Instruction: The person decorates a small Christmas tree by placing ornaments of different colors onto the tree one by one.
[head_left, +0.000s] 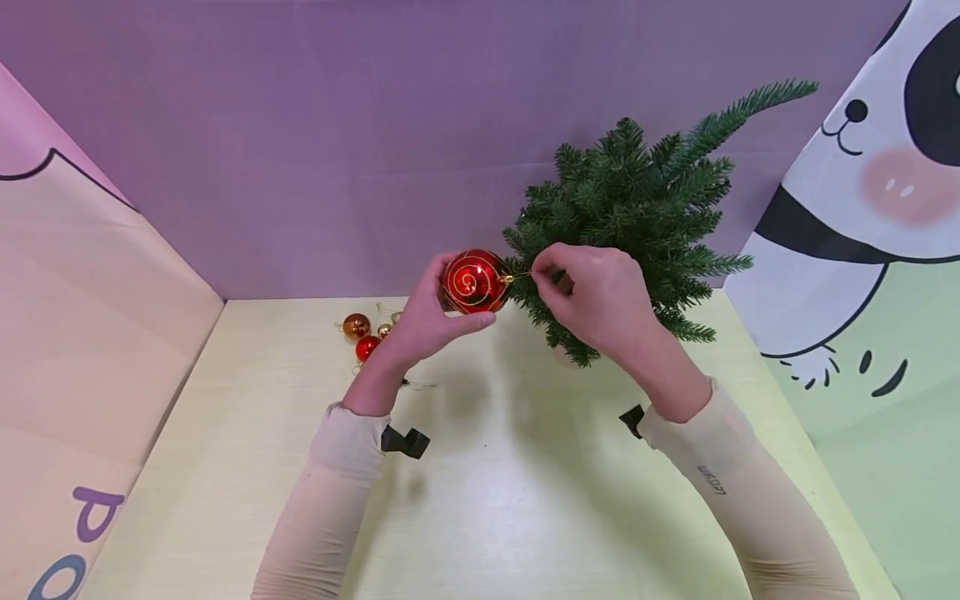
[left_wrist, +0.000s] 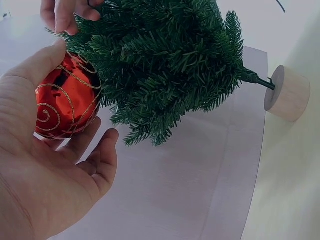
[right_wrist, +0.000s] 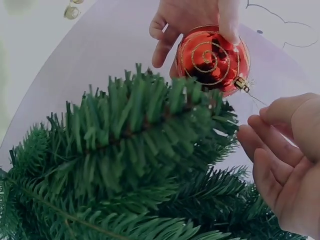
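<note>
A shiny red Christmas bauble (head_left: 474, 282) with gold glitter swirls is held up in my left hand (head_left: 429, 321), its fingers and thumb curled round the ball. From the bauble's gold cap (right_wrist: 242, 84) a thin wire hook runs to my right hand (head_left: 600, 292), where thumb and forefinger pinch its end. Right beside both hands stands a small artificial Christmas tree (head_left: 622, 192) with green needles. In the left wrist view its round wooden base (left_wrist: 292, 95) shows at the right, while my right hand mostly covers it in the head view.
Behind my left wrist lie several smaller baubles, among them a copper one (head_left: 356, 326) and a red one (head_left: 367, 348). One tree branch (head_left: 780, 96) sticks out far to the upper right. A purple backdrop (head_left: 337, 150) rises at the pale table's (head_left: 480, 500) back edge.
</note>
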